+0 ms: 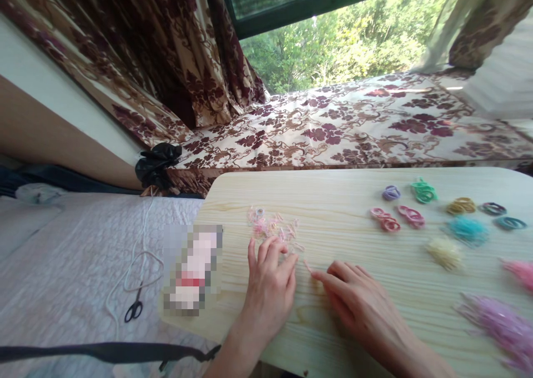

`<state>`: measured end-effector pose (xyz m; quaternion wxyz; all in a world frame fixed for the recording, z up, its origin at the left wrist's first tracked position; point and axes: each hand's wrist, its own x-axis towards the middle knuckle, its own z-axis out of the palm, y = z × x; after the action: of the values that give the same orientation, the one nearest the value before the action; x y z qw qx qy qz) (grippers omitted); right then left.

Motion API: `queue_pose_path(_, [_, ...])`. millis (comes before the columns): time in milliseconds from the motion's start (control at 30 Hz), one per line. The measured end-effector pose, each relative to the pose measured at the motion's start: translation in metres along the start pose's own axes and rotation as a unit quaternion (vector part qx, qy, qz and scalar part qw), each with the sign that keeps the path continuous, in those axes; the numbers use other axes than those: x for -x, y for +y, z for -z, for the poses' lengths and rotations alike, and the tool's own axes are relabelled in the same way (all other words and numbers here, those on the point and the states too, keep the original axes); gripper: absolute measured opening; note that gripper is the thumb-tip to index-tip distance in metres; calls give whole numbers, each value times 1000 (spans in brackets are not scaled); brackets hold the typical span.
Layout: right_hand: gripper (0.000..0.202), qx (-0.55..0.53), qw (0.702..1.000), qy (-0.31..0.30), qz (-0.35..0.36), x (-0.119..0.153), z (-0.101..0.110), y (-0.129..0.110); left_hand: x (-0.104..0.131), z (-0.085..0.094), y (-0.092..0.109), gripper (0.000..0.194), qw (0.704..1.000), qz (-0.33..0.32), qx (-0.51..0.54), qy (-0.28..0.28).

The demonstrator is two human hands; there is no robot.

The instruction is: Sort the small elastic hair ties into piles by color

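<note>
A loose heap of small pink and clear elastic bands (275,225) lies on the pale wooden table (333,195). At its near edge rests my left hand (270,281), palm down with fingers apart and bent, the fingertips at the bands. Further right is my right hand (358,297), its index finger stretched out to touch the end of a thin pink band (308,266) lying on the wood. The remaining right fingers are loosely bent, partly hidden behind the hand. Neither hand visibly grips anything.
Hair ties in several colours, including a green bunch (423,190), sit at the table's right. Near them are turquoise (468,230), cream (444,253) and lilac (499,328) band piles. A blurred-out object (194,272) lies at the left edge. Scissors (134,310) lie on the bed.
</note>
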<state>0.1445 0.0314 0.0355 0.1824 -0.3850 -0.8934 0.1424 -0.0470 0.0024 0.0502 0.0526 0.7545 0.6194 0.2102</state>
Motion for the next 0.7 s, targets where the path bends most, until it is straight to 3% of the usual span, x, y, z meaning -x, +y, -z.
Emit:
queue_pose_path(467, [28,-44,997,55,-41,2,-5,3,-7,-3,8,28,1000,-26,4,-15])
queue_pose_path(700, [25,-38,997,48,-43,0,-3,1,-17,-2,9,26,999,-27,12,-24])
